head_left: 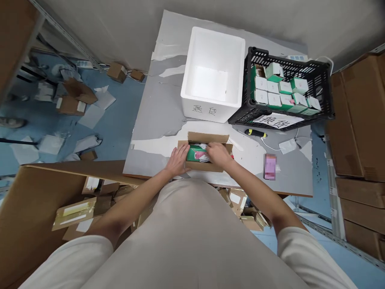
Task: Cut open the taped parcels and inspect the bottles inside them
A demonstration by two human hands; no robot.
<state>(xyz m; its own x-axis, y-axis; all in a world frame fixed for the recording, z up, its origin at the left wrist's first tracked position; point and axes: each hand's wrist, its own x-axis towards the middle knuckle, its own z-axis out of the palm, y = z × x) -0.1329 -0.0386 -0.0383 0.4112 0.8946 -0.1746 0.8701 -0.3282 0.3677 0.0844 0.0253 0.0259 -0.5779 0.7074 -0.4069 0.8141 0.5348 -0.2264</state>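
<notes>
Both my hands are at the open carton [204, 165], near the table's [147, 120] near edge.
Open tabletop runs from the carton to the left edge; on the far side stand the white foam box [204, 110] and, farther right, the black crate [330, 100], while a blurred pink object [270, 166] lies right. The green box [192, 154] is inside the carton, between my hands: my left hand [178, 159] rests, fingers extended, on the carton's left end; my right hand [219, 154] reaches in from the right, fingers curled at crumpled white packing [204, 158], though I cannot tell whether they grip it.
</notes>
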